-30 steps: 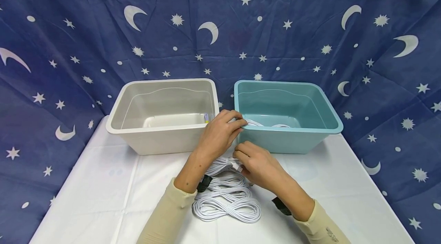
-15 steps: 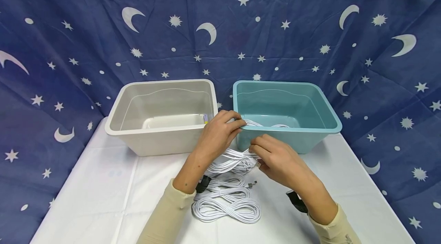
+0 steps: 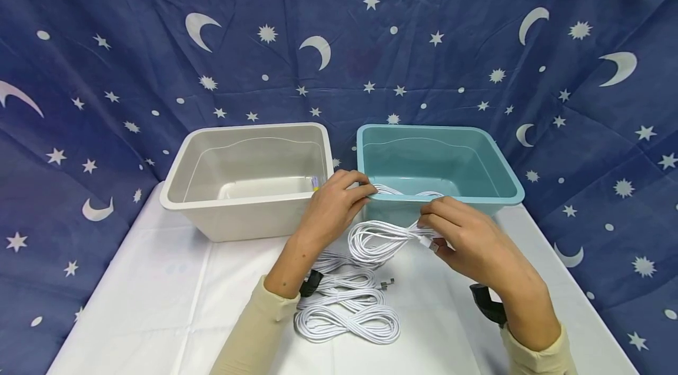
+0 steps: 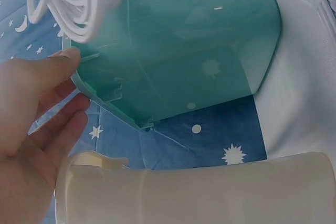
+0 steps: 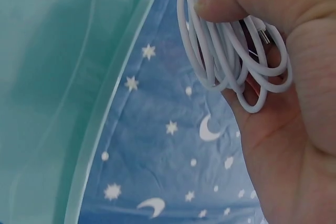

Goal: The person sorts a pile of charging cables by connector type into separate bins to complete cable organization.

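In the head view my right hand (image 3: 474, 242) holds a figure-eight bundle of white cable (image 3: 375, 242) by one end, in front of the teal bin (image 3: 431, 154). The bundle's loops hang out to the left, and a plug shows by the fingers. The right wrist view has the thumb pressed over the cable loops (image 5: 218, 51), with a metal connector among them. My left hand (image 3: 335, 203) grips the near left corner of the teal bin's rim, thumb outside as the left wrist view tells. More bundled white cables (image 3: 348, 325) lie on the table between my forearms.
A beige bin (image 3: 254, 219) stands left of the teal one, a small item with purple and yellow (image 3: 315, 182) inside it. White cable (image 3: 389, 189) lies in the teal bin. A white cloth (image 3: 138, 298) covers the table; a starry blue curtain (image 3: 339, 27) hangs behind.
My right hand has lifted a cable bundle off the pile and carried it to the right and up. The plugs of a cable beneath are now uncovered. My left hand stays on the rim.
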A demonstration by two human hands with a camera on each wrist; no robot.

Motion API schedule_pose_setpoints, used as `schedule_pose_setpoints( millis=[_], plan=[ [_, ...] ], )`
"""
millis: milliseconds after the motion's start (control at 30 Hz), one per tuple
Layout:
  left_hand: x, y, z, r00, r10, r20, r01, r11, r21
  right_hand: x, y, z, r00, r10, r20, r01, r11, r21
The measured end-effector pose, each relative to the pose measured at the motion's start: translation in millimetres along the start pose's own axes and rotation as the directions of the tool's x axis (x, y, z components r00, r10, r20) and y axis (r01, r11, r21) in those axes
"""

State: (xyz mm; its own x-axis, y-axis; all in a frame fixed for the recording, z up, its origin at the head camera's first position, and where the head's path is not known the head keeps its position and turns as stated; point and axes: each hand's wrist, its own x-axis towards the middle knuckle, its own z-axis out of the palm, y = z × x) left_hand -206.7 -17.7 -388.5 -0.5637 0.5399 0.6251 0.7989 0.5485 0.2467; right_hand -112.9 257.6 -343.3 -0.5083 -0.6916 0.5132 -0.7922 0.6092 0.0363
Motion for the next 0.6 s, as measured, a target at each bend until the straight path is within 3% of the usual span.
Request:
schedule_pose_setpoints(
  millis=[200,333,600],
  plan=[
    [-0.2,0.4,0.3,1.000,-0.002,-0.001,0.002,1.000,-0.007,-8.2,7.4,-15.8,0.999,0.039,-0.035,-0.038,0.999,0.021],
    [0.3,0.3,0.4,1.000,-0.009,0.007,0.009,1.000,-0.001,-14.7,15.8,-23.4,0.993,0.057,-0.106,-0.054,0.998,0.031],
    [0.5,0.3,-0.4,1.000,0.001,0.001,-0.001,1.000,0.017,-27.7,45.3,-21.3,0.944,0.158,-0.289,-0.142,0.987,0.076]
  ],
)
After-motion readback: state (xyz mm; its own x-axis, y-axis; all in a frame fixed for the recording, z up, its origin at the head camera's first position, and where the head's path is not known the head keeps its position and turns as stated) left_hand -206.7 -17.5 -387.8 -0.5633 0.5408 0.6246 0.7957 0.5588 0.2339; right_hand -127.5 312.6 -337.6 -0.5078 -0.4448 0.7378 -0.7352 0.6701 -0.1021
